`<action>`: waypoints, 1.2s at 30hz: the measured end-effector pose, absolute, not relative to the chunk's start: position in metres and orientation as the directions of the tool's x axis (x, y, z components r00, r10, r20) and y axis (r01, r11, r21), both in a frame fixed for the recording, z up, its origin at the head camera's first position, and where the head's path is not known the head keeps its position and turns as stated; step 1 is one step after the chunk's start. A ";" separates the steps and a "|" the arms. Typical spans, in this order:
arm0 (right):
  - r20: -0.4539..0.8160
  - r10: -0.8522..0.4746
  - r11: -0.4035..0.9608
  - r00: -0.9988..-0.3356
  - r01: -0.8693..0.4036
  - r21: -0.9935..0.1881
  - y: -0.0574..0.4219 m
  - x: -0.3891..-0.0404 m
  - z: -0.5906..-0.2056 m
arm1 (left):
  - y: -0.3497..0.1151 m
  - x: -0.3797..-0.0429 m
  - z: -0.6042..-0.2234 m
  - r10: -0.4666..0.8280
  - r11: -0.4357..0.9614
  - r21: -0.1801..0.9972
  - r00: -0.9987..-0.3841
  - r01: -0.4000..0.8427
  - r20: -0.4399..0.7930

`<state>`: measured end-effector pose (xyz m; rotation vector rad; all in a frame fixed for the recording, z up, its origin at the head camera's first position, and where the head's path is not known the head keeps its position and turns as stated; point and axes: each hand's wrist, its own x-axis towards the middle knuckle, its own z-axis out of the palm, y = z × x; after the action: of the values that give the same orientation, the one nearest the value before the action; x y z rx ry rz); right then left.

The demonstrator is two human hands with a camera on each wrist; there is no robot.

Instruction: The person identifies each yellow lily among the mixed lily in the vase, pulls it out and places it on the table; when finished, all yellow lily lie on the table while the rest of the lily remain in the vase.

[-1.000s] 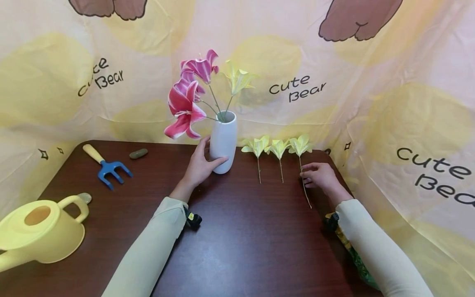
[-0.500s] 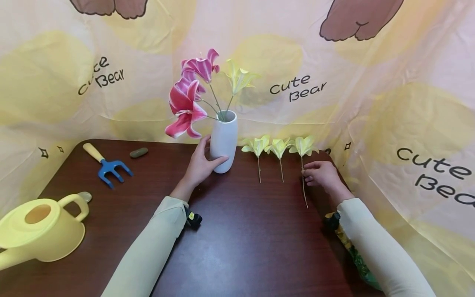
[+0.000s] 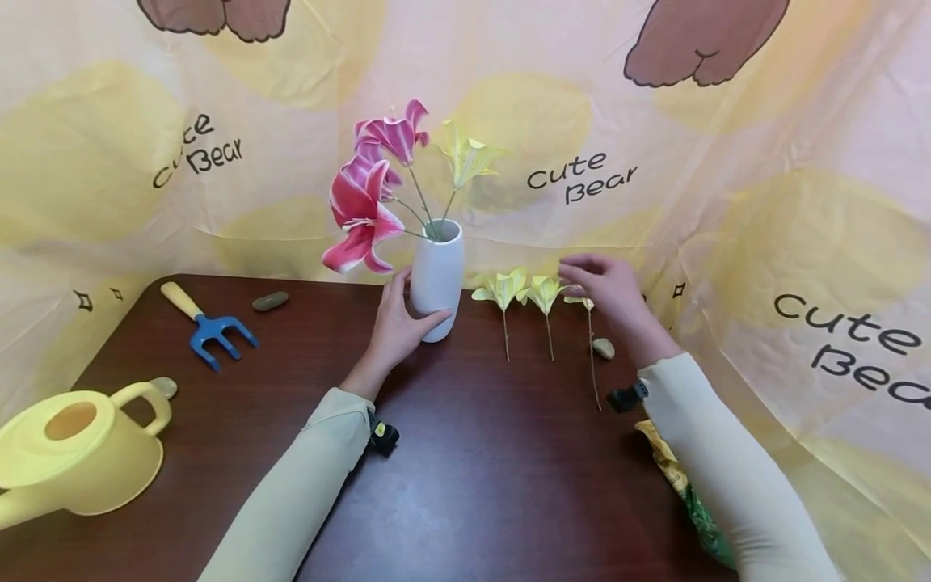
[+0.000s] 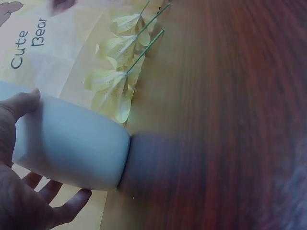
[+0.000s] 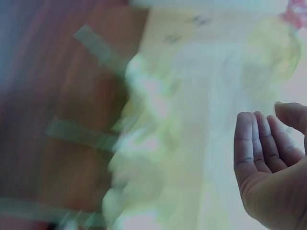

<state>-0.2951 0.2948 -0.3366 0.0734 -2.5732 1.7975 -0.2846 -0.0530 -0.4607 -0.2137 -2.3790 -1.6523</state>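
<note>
A white vase (image 3: 438, 271) stands at the back of the table, with pink lilies (image 3: 361, 212) and a yellow lily (image 3: 468, 159) in it. My left hand (image 3: 395, 327) grips its lower body, thumb in front; the left wrist view shows fingers around the vase (image 4: 76, 139). Right of it lie three yellow lilies in a row: the left one (image 3: 502, 288), the middle one (image 3: 544, 293) and the right one, whose stem (image 3: 592, 364) shows while its bloom is mostly covered. Over that bloom hovers my right hand (image 3: 607, 295), holding nothing, its fingers relaxed in the right wrist view.
On the left are a yellow watering can (image 3: 109, 461), a blue hand fork (image 3: 214, 331) with a cream handle, and a dark stone (image 3: 271, 301). A pale stone (image 3: 603, 348) lies by the right stem. A green-and-yellow bag (image 3: 687, 489) lies under the right forearm. Printed cloth (image 3: 553, 226) encloses the back.
My right hand has let go of the right yellow lily's stem and risen up and slightly left, uncovering a pale stone. The left hand stays on the vase.
</note>
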 end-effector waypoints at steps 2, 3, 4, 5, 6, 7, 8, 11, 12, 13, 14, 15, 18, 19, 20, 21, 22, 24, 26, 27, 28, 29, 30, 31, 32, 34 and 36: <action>0.055 -0.052 0.245 -0.997 -0.066 -0.967 0.269 -0.299 -0.325 | -0.054 -0.285 -0.460 -0.013 0.351 0.901 -0.961 0.255 0.277; 0.065 -0.058 0.192 -0.996 -0.075 -0.979 0.257 -0.302 -0.321 | -0.055 -0.285 -0.460 -0.009 0.347 0.902 -0.961 0.257 0.277; 0.074 -0.067 0.141 -0.995 -0.083 -0.987 0.245 -0.305 -0.317 | -0.056 -0.285 -0.460 -0.004 0.346 0.902 -0.961 0.258 0.277; 0.080 -0.072 0.095 -0.994 -0.087 -0.992 0.234 -0.309 -0.315 | -0.056 -0.285 -0.460 0.002 0.340 0.904 -0.961 0.261 0.277; 0.081 -0.082 0.045 -0.993 -0.085 -0.995 0.223 -0.313 -0.313 | -0.057 -0.286 -0.461 0.008 0.331 0.907 -0.962 0.261 0.274; 0.081 -0.087 0.006 -0.993 -0.082 -0.997 0.212 -0.316 -0.311 | -0.058 -0.286 -0.461 0.015 0.319 0.911 -0.963 0.260 0.270; 0.079 -0.086 -0.025 -0.993 -0.077 -0.997 0.202 -0.319 -0.310 | -0.058 -0.286 -0.461 0.022 0.309 0.916 -0.965 0.256 0.262; 0.063 -0.078 -0.117 -0.995 -0.053 -0.992 0.174 -0.326 -0.311 | -0.060 -0.286 -0.462 0.039 0.279 0.932 -0.973 0.231 0.229; 0.059 -0.074 -0.140 -0.995 -0.049 -0.989 0.166 -0.328 -0.311 | -0.061 -0.286 -0.462 0.043 0.271 0.937 -0.975 0.222 0.218; 0.059 -0.069 -0.157 -0.996 -0.048 -0.986 0.158 -0.329 -0.312 | -0.061 -0.285 -0.462 0.045 0.266 0.940 -0.977 0.213 0.209; 0.060 -0.065 -0.179 -0.996 -0.047 -0.983 0.151 -0.330 -0.313 | -0.062 -0.285 -0.462 0.047 0.262 0.943 -0.978 0.206 0.201; 0.062 -0.062 -0.203 -0.996 -0.048 -0.978 0.144 -0.332 -0.314 | -0.063 -0.285 -0.462 0.048 0.257 0.945 -0.979 0.203 0.197; 0.075 -0.048 -0.247 -0.996 -0.061 -0.967 0.127 -0.334 -0.318 | -0.065 -0.285 -0.462 0.050 0.248 0.947 -0.979 0.205 0.199; 0.078 -0.044 -0.262 -0.996 -0.064 -0.963 0.122 -0.334 -0.319 | -0.066 -0.285 -0.462 0.050 0.244 0.947 -0.978 0.207 0.201; 0.081 -0.037 -0.273 -0.996 -0.068 -0.960 0.118 -0.335 -0.320 | -0.066 -0.285 -0.462 0.051 0.241 0.947 -0.978 0.211 0.205; 0.083 -0.031 -0.280 -0.996 -0.071 -0.957 0.114 -0.335 -0.321 | -0.067 -0.286 -0.462 0.051 0.239 0.947 -0.977 0.213 0.207; 0.085 -0.024 -0.286 -0.996 -0.075 -0.955 0.112 -0.335 -0.322 | -0.067 -0.286 -0.463 0.052 0.238 0.947 -0.977 0.215 0.209; 0.086 -0.011 -0.295 -0.996 -0.079 -0.952 0.107 -0.336 -0.323 | -0.067 -0.287 -0.463 0.056 0.235 0.948 -0.976 0.216 0.209; 0.083 0.003 -0.296 -0.997 -0.080 -0.952 0.103 -0.337 -0.324 | -0.067 -0.287 -0.464 0.058 0.234 0.948 -0.976 0.216 0.208; 0.081 0.012 -0.292 -0.997 -0.081 -0.953 0.101 -0.338 -0.324 | -0.067 -0.287 -0.464 0.061 0.232 0.949 -0.976 0.215 0.207; 0.076 0.021 -0.287 -0.997 -0.079 -0.955 0.099 -0.338 -0.324 | -0.067 -0.287 -0.464 0.062 0.231 0.949 -0.976 0.215 0.206; 0.073 0.029 -0.277 -0.997 -0.078 -0.958 0.098 -0.338 -0.323 | -0.067 -0.287 -0.464 0.064 0.228 0.949 -0.976 0.216 0.206; 0.072 0.035 -0.263 -0.997 -0.079 -0.961 0.097 -0.339 -0.322 | -0.067 -0.287 -0.463 0.065 0.226 0.950 -0.976 0.217 0.207; 0.072 0.040 -0.251 -0.997 -0.080 -0.965 0.096 -0.339 -0.321 | -0.067 -0.287 -0.463 0.066 0.225 0.950 -0.976 0.217 0.207; 0.073 0.045 -0.237 -0.996 -0.082 -0.968 0.096 -0.339 -0.320 | -0.067 -0.287 -0.463 0.067 0.225 0.950 -0.976 0.216 0.206; 0.079 0.051 -0.215 -0.996 -0.088 -0.973 0.096 -0.338 -0.317 | -0.068 -0.287 -0.463 0.069 0.225 0.950 -0.976 0.215 0.205; 0.095 0.048 -0.208 -0.994 -0.103 -0.973 0.096 -0.338 -0.313 | -0.068 -0.286 -0.463 0.071 0.224 0.951 -0.977 0.214 0.203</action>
<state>-0.3376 0.0964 -0.3134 0.0672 -1.9120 2.3679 -0.2864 -0.0680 -0.4630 -0.2763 -2.3639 -1.8675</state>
